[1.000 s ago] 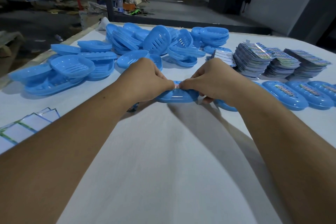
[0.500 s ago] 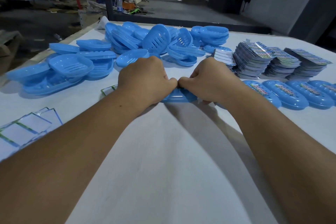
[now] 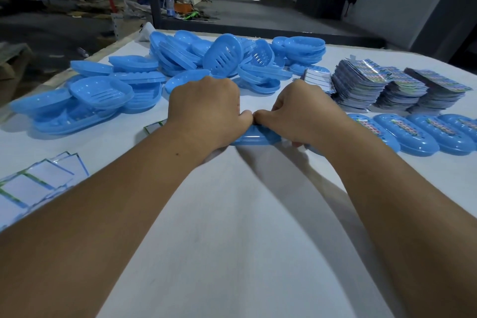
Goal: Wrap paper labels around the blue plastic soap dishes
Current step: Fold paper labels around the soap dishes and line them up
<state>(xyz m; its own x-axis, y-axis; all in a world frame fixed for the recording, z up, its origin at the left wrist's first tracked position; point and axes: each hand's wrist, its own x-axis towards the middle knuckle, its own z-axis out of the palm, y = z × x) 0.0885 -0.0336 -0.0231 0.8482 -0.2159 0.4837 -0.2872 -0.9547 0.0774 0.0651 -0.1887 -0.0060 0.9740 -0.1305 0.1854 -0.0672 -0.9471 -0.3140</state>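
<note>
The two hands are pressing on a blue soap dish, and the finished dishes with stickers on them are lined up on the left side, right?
Not quite. The finished dishes with labels are lined up on the person's right side, as the head view shows. The left side holds the unlabelled dishes. The left hand and right hand do press on a blue soap dish.

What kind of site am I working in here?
Likely a small factory or warehouse packing bench: heaps of unlabelled blue soap dishes, stacks of printed labels, a row of finished labelled dishes, and a bare concrete floor with clutter behind.
</note>
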